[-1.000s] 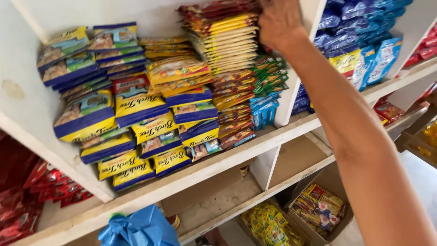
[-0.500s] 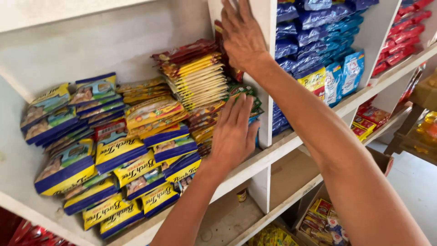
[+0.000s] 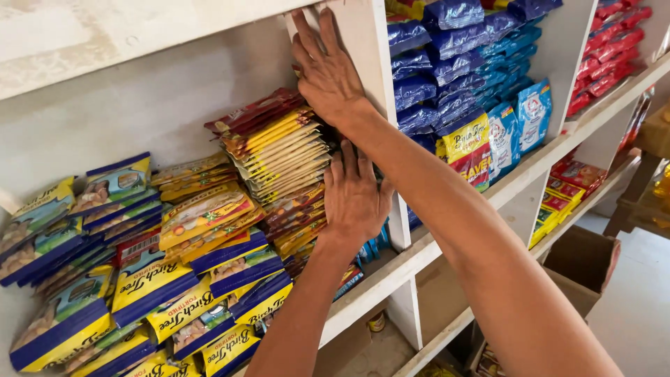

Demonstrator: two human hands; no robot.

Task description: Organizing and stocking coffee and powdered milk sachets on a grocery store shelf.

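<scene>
My right hand (image 3: 329, 68) lies flat, fingers spread, against the white shelf divider (image 3: 373, 91) and the top of a tall stack of yellow and red sachets (image 3: 283, 150). My left hand (image 3: 356, 197) presses palm-down, fingers apart, on the lower right of that stack, over darker packets by the divider. Neither hand grips a packet. Blue-and-yellow packets (image 3: 150, 283) are piled to the left on the same shelf.
Right of the divider are stacked shiny blue packets (image 3: 453, 56) and red packets (image 3: 607, 63). White shelf board (image 3: 419, 255) runs below. A cardboard box (image 3: 583, 255) sits on the floor at right, with more packets on the lower shelf.
My left hand moved up onto the stack's lower right side. My right hand stayed flat by the divider. The view has shifted, and the packets look larger now.
</scene>
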